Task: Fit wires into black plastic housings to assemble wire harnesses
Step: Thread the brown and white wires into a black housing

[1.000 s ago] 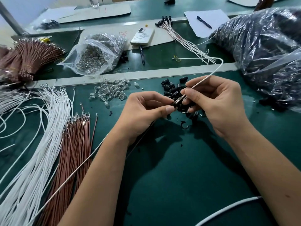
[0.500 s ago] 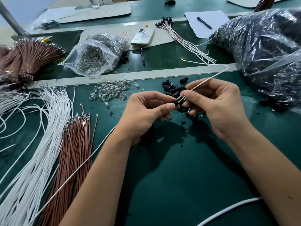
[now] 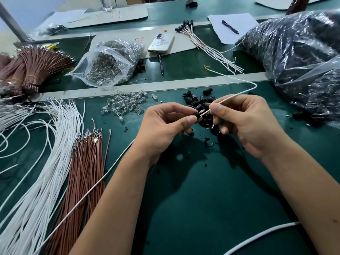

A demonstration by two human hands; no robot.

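Note:
My left hand (image 3: 161,126) pinches a small black housing (image 3: 199,115) between thumb and forefinger. My right hand (image 3: 246,122) grips a white wire (image 3: 239,92) whose near end meets the housing; the wire arcs back to the far right. A brown wire (image 3: 88,192) trails from under my left hand toward the near left. Loose black housings (image 3: 196,102) lie piled just behind both hands. Bundles of white wires (image 3: 42,162) and brown wires (image 3: 86,162) lie on the left of the green mat.
Clear glass bulbs (image 3: 127,102) lie loose behind my left hand, with a bag of them (image 3: 108,65) farther back. A large plastic bag of black parts (image 3: 298,57) fills the right. Finished harnesses (image 3: 207,45), a phone (image 3: 161,42) and pens lie at the back.
The white wire has been drawn further through my right hand, its far loop swinging right and back. Both hands have stayed over the housing pile, pressed closer together.

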